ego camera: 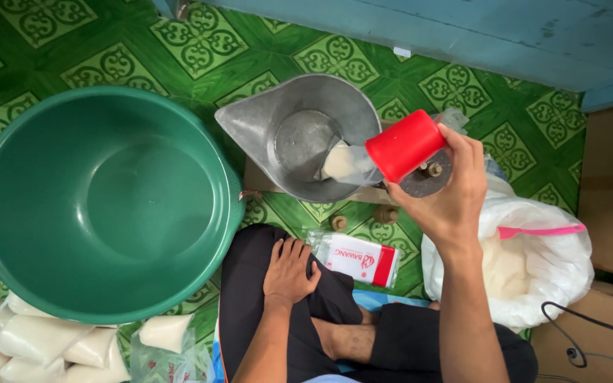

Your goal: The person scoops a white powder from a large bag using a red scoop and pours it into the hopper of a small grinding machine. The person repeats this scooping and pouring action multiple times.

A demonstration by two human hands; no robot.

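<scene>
Overhead, right hand (452,191) grip clamped on red cup (404,145) at metal scoop (299,135) rim; left hand (289,269) flat, fingers apart.

Items counted on the head view: one large green basin (108,206); one grey metal scoop pan (299,135); one red cup (404,145); one clear bag (345,163) of white grain at the pan; one large white sack (533,266); one pink scoop (540,230) in that sack; one red-and-white packet (357,259); two small brass weights (384,213) on the floor; two hands were present, one left hand (290,272) and one right hand (448,191); filled white bags (37,340) at lower left numbered at least six, exact count not determinable.
</scene>
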